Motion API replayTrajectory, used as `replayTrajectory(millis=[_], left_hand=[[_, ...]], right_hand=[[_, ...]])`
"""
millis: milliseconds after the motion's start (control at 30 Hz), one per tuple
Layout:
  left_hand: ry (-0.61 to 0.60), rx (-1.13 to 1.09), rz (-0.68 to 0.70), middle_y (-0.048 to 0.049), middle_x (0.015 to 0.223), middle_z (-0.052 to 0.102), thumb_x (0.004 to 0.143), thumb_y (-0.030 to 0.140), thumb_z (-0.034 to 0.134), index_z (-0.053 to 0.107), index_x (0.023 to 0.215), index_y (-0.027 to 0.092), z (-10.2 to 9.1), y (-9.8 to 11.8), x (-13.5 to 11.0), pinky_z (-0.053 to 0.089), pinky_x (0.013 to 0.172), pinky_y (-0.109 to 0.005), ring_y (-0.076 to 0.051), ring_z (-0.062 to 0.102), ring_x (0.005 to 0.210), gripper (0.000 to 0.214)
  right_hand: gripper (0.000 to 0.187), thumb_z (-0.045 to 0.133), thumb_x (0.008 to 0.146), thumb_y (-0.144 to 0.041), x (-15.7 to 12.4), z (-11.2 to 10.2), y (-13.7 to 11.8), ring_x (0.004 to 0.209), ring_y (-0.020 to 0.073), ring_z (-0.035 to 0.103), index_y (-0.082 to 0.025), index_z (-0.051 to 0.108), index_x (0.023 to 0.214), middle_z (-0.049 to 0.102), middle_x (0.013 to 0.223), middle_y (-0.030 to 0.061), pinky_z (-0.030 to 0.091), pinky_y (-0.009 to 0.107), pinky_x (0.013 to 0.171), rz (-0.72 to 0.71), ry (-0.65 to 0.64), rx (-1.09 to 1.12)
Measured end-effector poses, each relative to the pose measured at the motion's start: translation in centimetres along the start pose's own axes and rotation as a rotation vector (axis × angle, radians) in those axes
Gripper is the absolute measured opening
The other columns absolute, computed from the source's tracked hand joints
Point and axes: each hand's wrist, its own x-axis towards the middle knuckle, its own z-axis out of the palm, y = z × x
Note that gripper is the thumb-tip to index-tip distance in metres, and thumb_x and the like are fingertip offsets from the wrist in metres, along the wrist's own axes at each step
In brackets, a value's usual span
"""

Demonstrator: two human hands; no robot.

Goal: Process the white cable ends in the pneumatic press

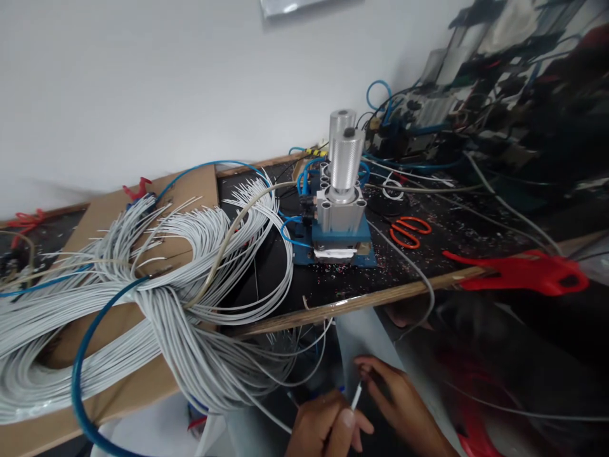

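Below the table's front edge, over my lap, my left hand (328, 422) is closed round a white cable (356, 395), whose short end points up and away from me. My right hand (399, 400) meets that end with its fingertips pinched about the dark tip; the tip itself is mostly hidden. To the left, a large bundle of white cables (176, 324) spreads over cardboard (143, 393) and hangs over the table edge. One cable from it runs down towards my left hand.
A pneumatic press (340, 209) with silver cylinders stands on the black table (409, 260). Right of it lie orange-handled scissors (404, 233) and a red air gun (518, 270) at the edge. A blue hose (80, 368) arcs across the left foreground. More machinery (428, 105) stands at back right.
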Motion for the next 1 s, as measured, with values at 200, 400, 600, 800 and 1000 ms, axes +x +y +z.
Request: replayTrajectory(millis=[200,400,600,800,1000], left_hand=[[-0.137,0.084,-0.037,-0.0165,0.068,0.083,0.104,0.060,0.044,0.088,0.093,0.030,-0.5,-1.3,-0.5,0.059,0.063,-0.042,-0.033,0.079,0.062,0.055],[0.013,0.156,-0.055,-0.0122,0.065,0.077,0.107,0.055,0.040,0.082,0.080,0.027,-0.5,-0.7,-0.8,0.052,0.063,-0.040,-0.030,0.075,0.061,0.057],[0.181,0.114,-0.035,-0.0044,0.053,0.067,0.102,0.062,0.047,0.077,0.066,0.028,1.1,0.3,-0.8,0.043,0.054,-0.037,-0.026,0.065,0.050,0.058],[0.516,0.031,-0.023,0.0017,0.081,0.070,0.093,0.043,0.076,0.077,0.094,0.035,0.7,1.5,-1.4,0.050,0.071,-0.034,-0.023,0.066,0.071,0.009],[0.460,-0.327,-0.164,0.0033,0.071,0.064,0.081,0.056,0.087,0.077,0.072,0.029,-0.9,3.7,-1.2,0.043,0.050,-0.024,-0.015,0.057,0.055,0.030]], right_hand=[[0.028,0.057,0.102,-0.037,0.4,-1.0,-4.4,0.076,0.0285,0.086,-0.035,0.085,0.098,0.087,0.089,0.0075,0.070,0.027,0.066,0.145,-0.052,0.354],[0.034,0.057,0.105,-0.048,0.5,0.7,-4.7,0.068,0.0194,0.081,-0.028,0.077,0.086,0.080,0.074,0.0031,0.067,0.022,0.066,0.225,0.004,0.520],[0.030,0.061,0.102,-0.049,0.4,1.6,-5.2,0.058,0.0165,0.075,-0.031,0.082,0.090,0.081,0.097,0.0055,0.064,0.025,0.054,0.319,-0.055,0.654],[0.044,0.055,0.102,-0.054,1.1,0.7,-6.4,0.060,0.0228,0.074,-0.030,0.073,0.071,0.072,0.062,0.0013,0.064,0.033,0.063,0.360,-0.032,0.516],[0.044,0.049,0.101,-0.058,0.7,1.9,-7.9,0.054,0.0227,0.070,-0.032,0.064,0.069,0.073,0.060,-0.0027,0.053,0.032,0.050,0.316,-0.262,0.348]])
